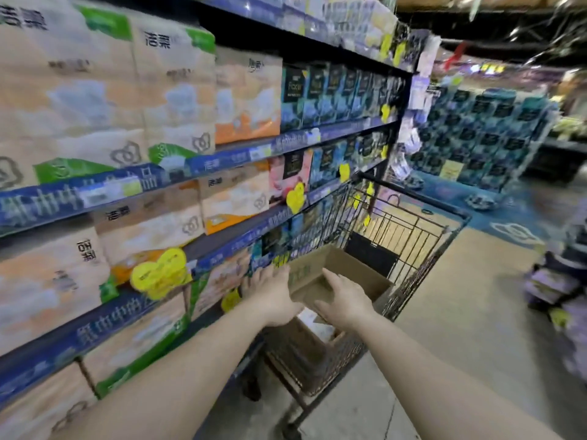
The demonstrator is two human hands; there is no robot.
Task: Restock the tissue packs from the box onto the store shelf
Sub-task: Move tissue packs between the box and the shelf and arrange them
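Cardboard box sits in the wire cart, open side up, near the right end of the store shelf; no tissue packs can be seen inside it from this angle. Risk: the box looks light and stands tilted on the cart's contents, so a 1-sided pull could tip it or drop it between cart and shelf; the blur suggests a moving head, which may spoil the aim. The yellow price tags hang out from the shelf edge and could be knocked off by a passing forearm. Both arms reach forward. The left hand lies with straight fingers against the box's left wall. The right hand rests on the near rim, fingers bent over it; whether it truly grips cannot be told.
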